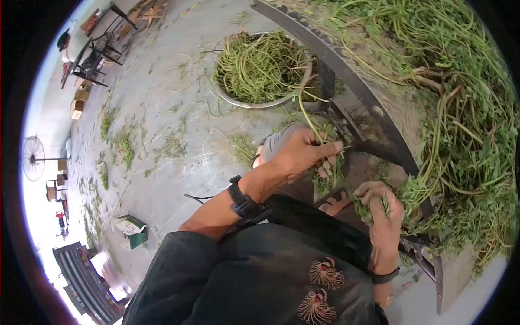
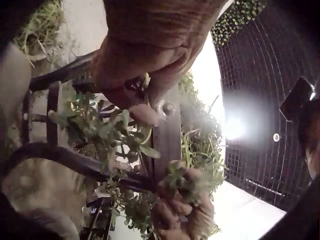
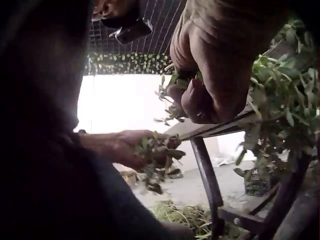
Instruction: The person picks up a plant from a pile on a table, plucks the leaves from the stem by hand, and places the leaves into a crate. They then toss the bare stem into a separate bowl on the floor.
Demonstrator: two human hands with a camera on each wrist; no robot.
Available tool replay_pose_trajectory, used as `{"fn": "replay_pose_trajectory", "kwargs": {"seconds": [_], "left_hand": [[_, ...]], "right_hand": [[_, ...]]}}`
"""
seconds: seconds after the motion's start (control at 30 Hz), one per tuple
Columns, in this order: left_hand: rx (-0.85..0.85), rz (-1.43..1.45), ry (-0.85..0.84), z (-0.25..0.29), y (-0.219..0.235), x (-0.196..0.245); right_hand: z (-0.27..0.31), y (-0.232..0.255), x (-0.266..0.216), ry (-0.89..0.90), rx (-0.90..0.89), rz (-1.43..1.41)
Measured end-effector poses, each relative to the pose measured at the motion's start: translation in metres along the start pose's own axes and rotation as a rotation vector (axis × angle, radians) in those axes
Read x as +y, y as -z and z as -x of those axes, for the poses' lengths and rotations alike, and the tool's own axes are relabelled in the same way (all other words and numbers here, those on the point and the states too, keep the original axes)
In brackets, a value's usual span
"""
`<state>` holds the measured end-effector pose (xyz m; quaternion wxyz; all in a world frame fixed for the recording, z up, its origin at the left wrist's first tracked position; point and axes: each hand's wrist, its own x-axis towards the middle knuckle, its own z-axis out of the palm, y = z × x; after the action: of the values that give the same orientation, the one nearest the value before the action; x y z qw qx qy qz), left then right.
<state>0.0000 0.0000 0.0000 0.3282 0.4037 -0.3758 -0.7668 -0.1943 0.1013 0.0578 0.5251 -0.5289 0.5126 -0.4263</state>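
Near the table edge in the head view, my left hand (image 1: 303, 154) pinches a long green stem (image 1: 307, 116) between thumb and fingers; leafy sprigs hang below it. The left wrist view shows the hand (image 2: 150, 45) close up, with leaves (image 2: 117, 132) beneath the fingertips. Lower right of it, my right hand (image 1: 382, 211) has its fingers curled round a small bunch of greens. In the right wrist view the right hand (image 3: 215, 65) grips leaves that stick out past its fingers, apart from the left hand (image 3: 122, 147).
A metal basin (image 1: 254, 104) heaped with stems stands on the floor (image 1: 179, 130) beyond the hands. Leafy greens (image 1: 476, 124) cover the dark-edged table (image 1: 374, 108) at the right. Loose sprigs and a green box (image 1: 132, 233) lie on the floor; another person (image 1: 76, 49) is far left.
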Motion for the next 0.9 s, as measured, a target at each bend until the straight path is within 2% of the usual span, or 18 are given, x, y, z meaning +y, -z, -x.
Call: {"fn": "replay_pose_trajectory", "kwargs": {"seconds": [0.07, 0.1, 0.17, 0.2, 0.23, 0.3, 0.37, 0.43, 0.5, 0.57, 0.63, 0.7, 0.73, 0.8, 0.83, 0.9], "left_hand": [[-0.006, 0.027, 0.082, 0.008, 0.006, 0.006], [-0.083, 0.144, 0.06, -0.008, -0.028, -0.009], [-0.055, 0.106, 0.07, -0.003, -0.02, -0.002], [-0.044, 0.085, 0.077, 0.001, -0.016, 0.001], [-0.069, 0.074, 0.076, 0.002, -0.019, 0.002], [-0.094, 0.055, 0.067, 0.001, -0.021, 0.001], [-0.133, 0.089, 0.073, 0.002, -0.023, -0.002], [-0.169, 0.108, 0.043, 0.004, -0.026, -0.002], [-0.208, 0.137, 0.021, 0.005, -0.026, -0.004], [-0.276, -0.071, 0.034, 0.003, -0.023, -0.009], [-0.268, -0.077, 0.055, 0.002, -0.023, -0.012], [-0.22, -0.293, -0.018, 0.001, -0.024, -0.017], [-0.217, -0.297, -0.023, 0.001, -0.026, -0.021], [-0.124, -0.58, -0.204, 0.003, -0.033, -0.019], [-0.122, -0.586, -0.205, 0.007, -0.034, -0.012], [-0.141, -0.629, -0.095, 0.015, -0.04, 0.005]], "right_hand": [[-0.003, -0.013, 0.001, -0.378, 0.155, -0.131], [0.005, 0.017, -0.006, -0.403, 0.198, 0.003], [-0.001, 0.003, 0.026, -0.171, 0.244, 0.051], [-0.005, -0.008, 0.025, -0.262, 0.275, -0.099], [-0.007, -0.009, 0.02, -0.263, 0.285, -0.099], [-0.012, -0.012, 0.012, -0.214, 0.072, 0.197], [-0.012, -0.013, 0.028, -0.177, 0.058, 0.091], [-0.016, -0.015, 0.017, -0.169, 0.079, 0.295], [-0.015, -0.013, 0.015, -0.224, 0.096, 0.226], [-0.013, -0.012, 0.022, -0.186, 0.162, 0.113], [-0.012, -0.009, 0.025, -0.127, 0.154, 0.19], [-0.011, -0.011, 0.021, -0.068, 0.146, 0.267], [-0.01, -0.013, 0.012, -0.093, 0.133, 0.332], [-0.009, -0.014, 0.008, -0.111, 0.119, 0.393], [-0.007, -0.012, 0.009, -0.052, 0.101, 0.467], [-0.008, -0.01, 0.008, 0.014, 0.084, 0.543]]}}
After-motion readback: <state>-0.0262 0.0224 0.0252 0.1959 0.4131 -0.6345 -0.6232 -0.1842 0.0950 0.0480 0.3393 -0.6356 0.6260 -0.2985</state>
